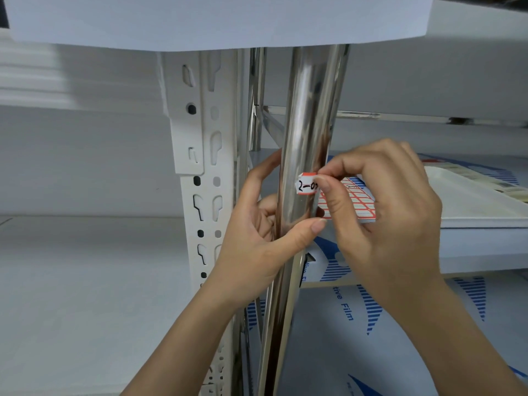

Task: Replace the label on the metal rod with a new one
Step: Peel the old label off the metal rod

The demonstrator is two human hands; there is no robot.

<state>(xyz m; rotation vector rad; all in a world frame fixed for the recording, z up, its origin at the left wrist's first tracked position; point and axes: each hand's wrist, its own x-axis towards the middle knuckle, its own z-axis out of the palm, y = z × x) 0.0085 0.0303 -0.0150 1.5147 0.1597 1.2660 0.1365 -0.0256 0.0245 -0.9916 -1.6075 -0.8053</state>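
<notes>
A shiny upright metal rod runs down the middle of the view. A small white label with a red border, handwritten "2-0…", sits on the rod at hand height with its left edge lifted off the metal. My right hand pinches the label's right end between thumb and forefinger and also holds a sheet of red-bordered blank labels against its palm. My left hand wraps the rod just below the label, thumb across the front.
A white slotted shelf upright stands directly left of the rod. White shelves lie to the left and right, with blue-printed protective film below on the right. A white panel overhangs the top.
</notes>
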